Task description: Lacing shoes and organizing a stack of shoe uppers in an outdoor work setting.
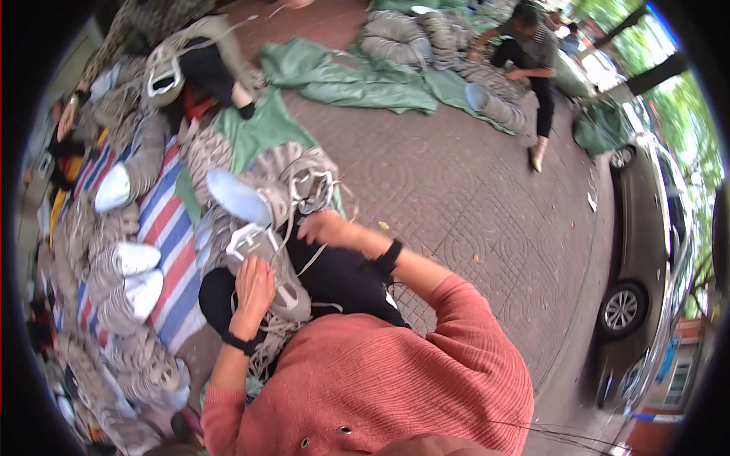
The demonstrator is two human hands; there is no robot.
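Observation:
A beige shoe upper with white edging rests across my lap. My left hand is closed on its side, fingers bent over the edge near the white-trimmed opening. To the right of the upper, my right hand is curled and slightly blurred. A pale shoelace runs between that hand and the upper, and the fingers appear pinched on it. Just beyond lie another upper with a light-blue lining and a white-trimmed one. A tangle of loose laces hangs below my left wrist.
Stacks of nested uppers cover a striped sheet at left. Another person's dark-trousered leg is at upper left. Green cloth lies ahead. A seated person works at far right, near a parked car beside the paving.

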